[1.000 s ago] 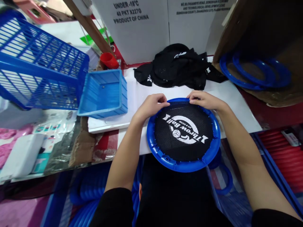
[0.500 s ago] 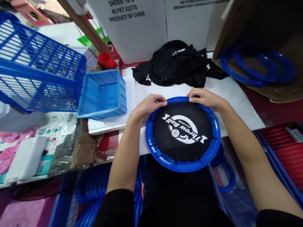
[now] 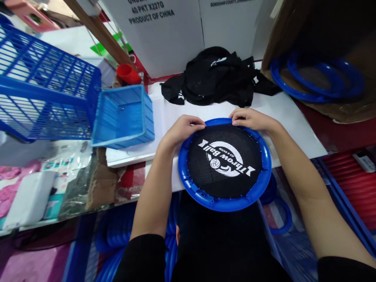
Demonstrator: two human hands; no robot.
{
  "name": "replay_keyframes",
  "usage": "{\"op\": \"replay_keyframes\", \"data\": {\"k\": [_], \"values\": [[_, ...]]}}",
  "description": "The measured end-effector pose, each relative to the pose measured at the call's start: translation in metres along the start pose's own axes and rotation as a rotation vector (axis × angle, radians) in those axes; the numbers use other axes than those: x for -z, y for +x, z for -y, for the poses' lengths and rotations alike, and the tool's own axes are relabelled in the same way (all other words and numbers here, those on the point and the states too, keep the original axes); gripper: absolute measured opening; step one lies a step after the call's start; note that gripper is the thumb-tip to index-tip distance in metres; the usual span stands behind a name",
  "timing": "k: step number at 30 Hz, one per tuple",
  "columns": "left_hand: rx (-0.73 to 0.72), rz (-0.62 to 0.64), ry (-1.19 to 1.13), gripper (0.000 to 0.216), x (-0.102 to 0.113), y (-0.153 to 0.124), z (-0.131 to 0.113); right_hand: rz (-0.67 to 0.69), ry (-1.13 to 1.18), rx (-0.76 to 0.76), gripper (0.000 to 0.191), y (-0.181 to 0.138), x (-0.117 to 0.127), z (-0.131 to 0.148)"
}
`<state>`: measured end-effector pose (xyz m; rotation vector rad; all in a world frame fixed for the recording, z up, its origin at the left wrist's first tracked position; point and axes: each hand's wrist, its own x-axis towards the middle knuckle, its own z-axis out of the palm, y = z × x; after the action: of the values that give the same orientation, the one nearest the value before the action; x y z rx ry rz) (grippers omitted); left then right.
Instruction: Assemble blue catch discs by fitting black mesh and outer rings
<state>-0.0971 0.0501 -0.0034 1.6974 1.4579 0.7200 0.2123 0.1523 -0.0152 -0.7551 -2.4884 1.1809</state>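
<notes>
Both hands are at the far rim of the blue-ringed disc (image 3: 224, 166), which has black mesh and a white "Throw Ball" print; taking its far edge as twelve o'clock, the left hand (image 3: 185, 128) is at about eleven and the right hand (image 3: 250, 118) at just past twelve. The left thumb and forefinger are brought almost together, their tips on the rim where mesh meets plastic, with only a thin gap behind the tips; the other fingers curl beneath, mostly hidden. The right thumb and forefinger close on the rim in much the same pinch, remaining fingers folded behind. Whether the tips nip the mesh, the plastic or both, I cannot tell. The disc lies face up, its far part over the white board (image 3: 289, 127) and its six o'clock side jutting past the board's edge toward the person's dark clothing. From the disc, a heap of black cloth pieces (image 3: 220, 80) lies at twelve, blue rings (image 3: 320, 96) sit in a brown carton (image 3: 346, 111) at two, and a light-blue bin (image 3: 123, 115) stands near ten, just beside a red cup (image 3: 128, 74).
</notes>
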Motion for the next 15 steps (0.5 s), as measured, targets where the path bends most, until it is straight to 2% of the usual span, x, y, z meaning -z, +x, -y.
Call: {"op": "replay_keyframes", "data": {"k": [10, 15], "values": [[-0.034, -0.047, -0.005, 0.014, -0.0007, -0.0016, -0.0032, 0.014, -0.023, 0.0, 0.024, -0.0019, 0.0022, 0.0073], [-0.026, 0.053, -0.015, 0.016, 0.0057, -0.0028, -0.0018, 0.026, -0.035, 0.005, 0.026, -0.0014, 0.0033, 0.0047]]}}
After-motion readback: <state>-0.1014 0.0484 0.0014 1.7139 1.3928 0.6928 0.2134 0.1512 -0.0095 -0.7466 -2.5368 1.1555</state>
